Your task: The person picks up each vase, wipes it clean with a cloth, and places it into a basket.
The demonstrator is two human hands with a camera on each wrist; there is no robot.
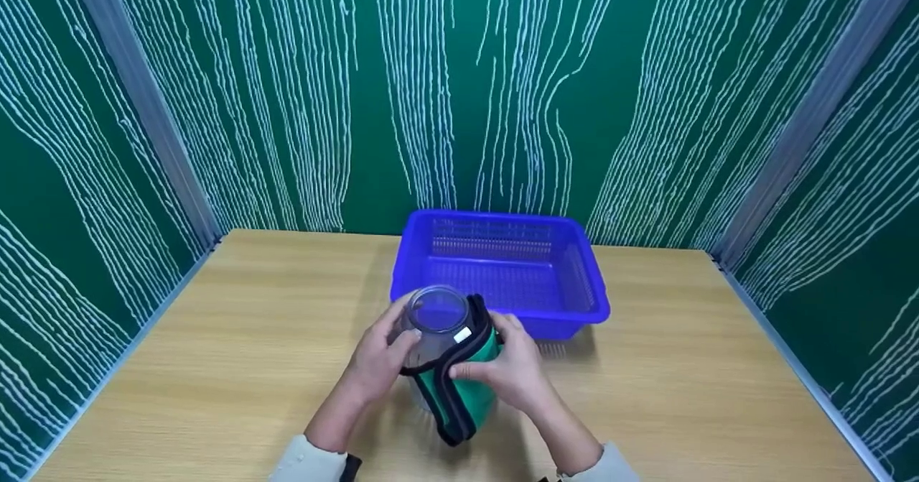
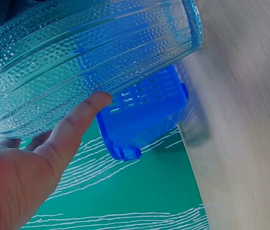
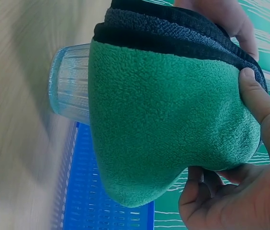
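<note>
A clear glass jar (image 1: 433,343) with a round rim is held above the table, its pebbled, ribbed side (image 2: 125,52) filling the top of the left wrist view. My left hand (image 1: 377,360) grips it from the left, thumb near the rim. Around its right and front lies a green fleecy cloth (image 1: 477,381) with a black and grey border and a small white tag. My right hand (image 1: 518,367) holds this cloth against the jar, thumb on the border. Below the cloth, the jar's lower end (image 3: 70,81) shows bare in the right wrist view.
Just behind the hands stands a blue plastic basket (image 1: 599,302) with slotted walls on a light wooden table (image 1: 251,324). Green panels (image 1: 474,144) with white wavy lines enclose the table at the back and both sides.
</note>
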